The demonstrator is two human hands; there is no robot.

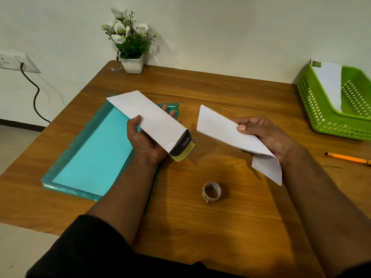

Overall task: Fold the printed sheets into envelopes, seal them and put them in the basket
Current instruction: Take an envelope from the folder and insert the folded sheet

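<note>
- While both hands hover above the wooden table [230, 93], the left hand [147, 141] grasps a white envelope [148, 117], thumb on top, its printed open end toward the person.
- The right hand [265, 135] pinches a folded sheet [224, 131].
- A tape roll [211, 192] lies near the front, between the forearms.
- The green basket [321, 109], far right, holds one white envelope.
- A teal folder [96, 153] lies at left.

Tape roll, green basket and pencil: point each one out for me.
Tape roll [212, 192]: head view, on its near rim.
Green basket [313, 105]: head view, on its perforated left wall.
Pencil [348, 158]: head view, mid-shaft.
</note>
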